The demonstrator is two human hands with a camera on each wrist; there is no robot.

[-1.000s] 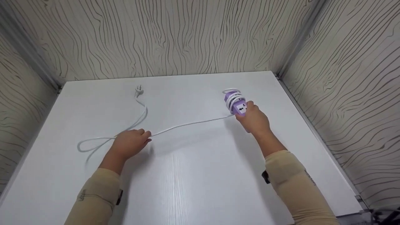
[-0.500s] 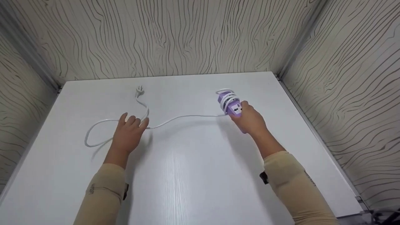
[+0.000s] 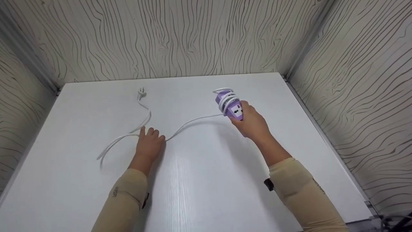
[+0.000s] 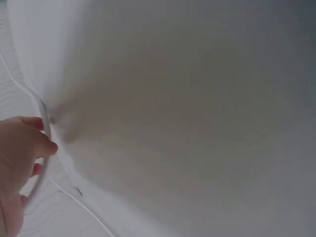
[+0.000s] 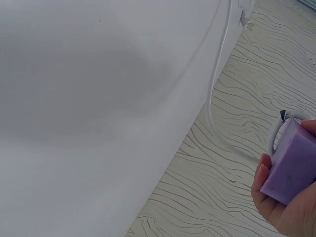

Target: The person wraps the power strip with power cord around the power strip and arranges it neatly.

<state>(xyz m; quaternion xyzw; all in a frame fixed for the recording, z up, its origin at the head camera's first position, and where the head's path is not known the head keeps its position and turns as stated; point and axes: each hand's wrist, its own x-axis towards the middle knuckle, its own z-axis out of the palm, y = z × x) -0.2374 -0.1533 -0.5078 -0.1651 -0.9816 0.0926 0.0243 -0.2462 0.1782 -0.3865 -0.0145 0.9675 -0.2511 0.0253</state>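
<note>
My right hand point(image 3: 254, 124) grips the near end of a purple power strip point(image 3: 236, 111) with white socket faces, held above the white table. Several turns of its white cord point(image 3: 188, 123) are wound round the strip's far half. From there the cord runs slack to my left hand point(image 3: 149, 148), low over the table. In the left wrist view the cord point(image 4: 46, 121) passes between the left thumb and fingers, which hold it loosely. Beyond that hand the cord makes a narrow loop to the left. Its plug point(image 3: 142, 93) lies near the table's back edge, prongs pointing away.
A white table point(image 3: 199, 180) fills the area under both hands. Wood-grain-patterned panels point(image 3: 180, 38) stand behind it and on both sides, with grey metal posts point(image 3: 299, 42) at the corners. Dark cables point(image 3: 399, 222) show at the lower right corner.
The left hand's fingers spread, then the hand moved right and nearer along the cord. The right hand carried the power strip left. The loop on the left narrowed; the plug stayed put.
</note>
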